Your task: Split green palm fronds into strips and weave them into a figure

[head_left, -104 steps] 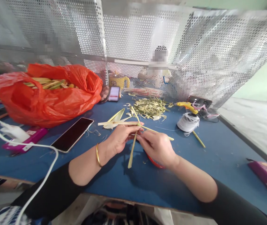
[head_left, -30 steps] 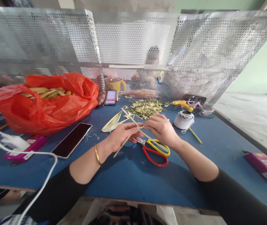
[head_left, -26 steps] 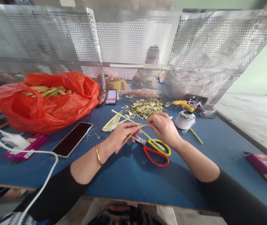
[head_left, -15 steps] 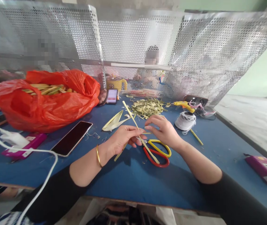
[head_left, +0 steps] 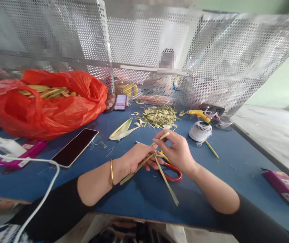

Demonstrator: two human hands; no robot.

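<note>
My left hand (head_left: 143, 157), with a gold bangle at the wrist, pinches pale green-yellow husk strips (head_left: 166, 184) where they cross. One end hangs toward the table's front, and another runs back under the palm. My right hand (head_left: 173, 148) is closed with thumb and finger on the upper end of a strip (head_left: 164, 135), close beside the left fingertips. Under both hands lie scissors (head_left: 176, 175) with red and yellow handles, partly hidden. Beyond the left hand rests a wider folded husk leaf (head_left: 121, 130) on the blue table.
Behind the hands is a pile of husk scraps (head_left: 159, 116). At left stand a red plastic bag (head_left: 58, 114) of husks, a phone (head_left: 75, 146) and a purple power strip (head_left: 22, 155). On the right are white string (head_left: 200, 131), a yellow glue gun (head_left: 199, 114) and another purple strip (head_left: 286, 189).
My right hand has come in to grip a strip's upper end. The strip that crossed upright over the left fingers is now bent, its lower end hanging further toward the table's front.
</note>
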